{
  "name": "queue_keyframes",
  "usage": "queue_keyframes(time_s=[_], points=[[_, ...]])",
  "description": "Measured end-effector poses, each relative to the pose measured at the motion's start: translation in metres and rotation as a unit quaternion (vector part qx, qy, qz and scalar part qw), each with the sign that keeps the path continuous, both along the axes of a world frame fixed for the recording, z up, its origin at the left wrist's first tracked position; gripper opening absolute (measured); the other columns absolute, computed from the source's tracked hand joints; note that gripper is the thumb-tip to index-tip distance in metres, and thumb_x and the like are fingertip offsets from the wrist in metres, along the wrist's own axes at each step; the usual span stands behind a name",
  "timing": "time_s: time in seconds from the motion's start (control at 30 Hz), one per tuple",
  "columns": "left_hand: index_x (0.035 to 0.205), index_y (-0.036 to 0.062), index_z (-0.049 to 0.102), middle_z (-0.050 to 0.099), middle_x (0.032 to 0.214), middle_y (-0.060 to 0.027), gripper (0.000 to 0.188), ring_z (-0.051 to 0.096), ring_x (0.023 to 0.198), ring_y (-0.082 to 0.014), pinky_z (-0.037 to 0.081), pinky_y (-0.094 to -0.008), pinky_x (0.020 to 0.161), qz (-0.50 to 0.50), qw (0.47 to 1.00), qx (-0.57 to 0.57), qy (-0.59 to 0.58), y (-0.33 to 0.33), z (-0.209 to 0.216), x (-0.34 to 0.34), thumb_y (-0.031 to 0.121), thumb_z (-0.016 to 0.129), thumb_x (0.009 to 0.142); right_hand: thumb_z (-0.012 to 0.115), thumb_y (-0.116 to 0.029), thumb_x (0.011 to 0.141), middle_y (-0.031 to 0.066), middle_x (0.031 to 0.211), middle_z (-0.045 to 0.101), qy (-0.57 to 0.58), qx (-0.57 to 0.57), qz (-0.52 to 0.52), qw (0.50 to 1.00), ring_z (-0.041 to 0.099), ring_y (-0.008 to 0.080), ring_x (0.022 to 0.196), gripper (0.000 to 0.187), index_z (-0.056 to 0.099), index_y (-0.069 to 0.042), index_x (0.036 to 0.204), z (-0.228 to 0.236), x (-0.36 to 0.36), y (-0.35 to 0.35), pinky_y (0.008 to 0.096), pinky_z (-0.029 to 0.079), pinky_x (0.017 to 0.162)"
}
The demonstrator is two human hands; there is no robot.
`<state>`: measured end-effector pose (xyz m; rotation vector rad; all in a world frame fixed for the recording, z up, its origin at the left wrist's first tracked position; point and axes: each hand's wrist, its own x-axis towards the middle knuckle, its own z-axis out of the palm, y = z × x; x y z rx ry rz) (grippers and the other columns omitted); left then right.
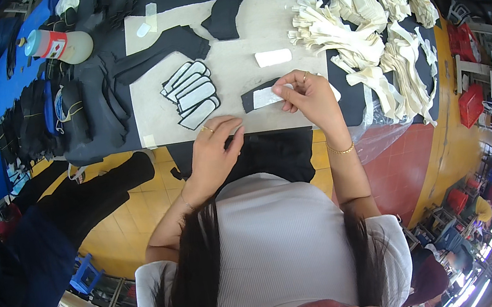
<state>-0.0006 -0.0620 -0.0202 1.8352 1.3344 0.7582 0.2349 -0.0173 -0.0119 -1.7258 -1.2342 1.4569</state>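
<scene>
My right hand (pixel 308 97) pinches a white tab-shaped piece (pixel 263 97) between thumb and fingers. That piece lies over a dark fabric piece (pixel 247 102) with a rounded outline, partly hidden by the hand. At the table's near edge my left hand (pixel 216 151) is open, its thumb apart from the fingers, holding nothing. Just beyond it fans out a stack of dark fabric pieces with white tabs (pixel 193 92) on them. One loose white piece (pixel 274 57) lies farther back. Another white piece shows partly behind my right hand.
Pale board (pixel 228 62) covers the table's middle. Bundled cream fabric strips (pixel 360 26) heap up on the right, beside clear plastic (pixel 380 133). Dark fabric pieces (pixel 90 99) pile on the left, near a bottle (pixel 75 47) lying tilted. Another person's dark-clothed legs (pixel 107 187) extend at left.
</scene>
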Motion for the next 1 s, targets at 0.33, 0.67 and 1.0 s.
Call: queue_keyframes(time_s=[0.33, 0.67, 1.0], points=[[0.124, 0.0068, 0.064, 0.055, 0.131, -0.0116, 0.044, 0.053, 0.118, -0.0332, 0.041, -0.0450, 0.101, -0.061, 0.986, 0.111, 0.106, -0.011, -0.016, 0.006, 0.011, 0.076, 0.081, 0.074, -0.020, 0.089, 0.0088, 0.066, 0.068, -0.070, 0.031, 0.061, 0.995, 0.067, 0.0135, 0.053, 0.024, 0.073, 0.002, 0.096, -0.013, -0.013, 0.008, 0.0264, 0.046, 0.050], [0.131, 0.0077, 0.060, 0.052, 0.134, -0.0110, 0.053, 0.048, 0.121, -0.0318, 0.038, -0.0445, 0.101, -0.075, 0.981, 0.121, 0.135, -0.011, -0.021, 0.008, 0.016, 0.077, 0.081, 0.074, -0.023, 0.090, 0.0048, 0.068, 0.067, -0.110, 0.018, 0.107, 0.988, 0.063, 0.0085, 0.054, 0.026, 0.073, 0.001, 0.100, -0.012, -0.014, 0.016, 0.0226, 0.049, 0.049], [0.135, 0.0038, 0.056, 0.049, 0.138, -0.0110, 0.059, 0.047, 0.122, -0.0308, 0.035, -0.0445, 0.101, -0.096, 0.972, 0.131, 0.172, -0.009, -0.022, 0.011, 0.022, 0.077, 0.083, 0.073, -0.023, 0.090, 0.0048, 0.067, 0.067, -0.105, 0.017, 0.104, 0.989, 0.063, 0.0089, 0.053, 0.026, 0.073, 0.002, 0.099, -0.014, -0.015, 0.017, 0.0230, 0.049, 0.049]])
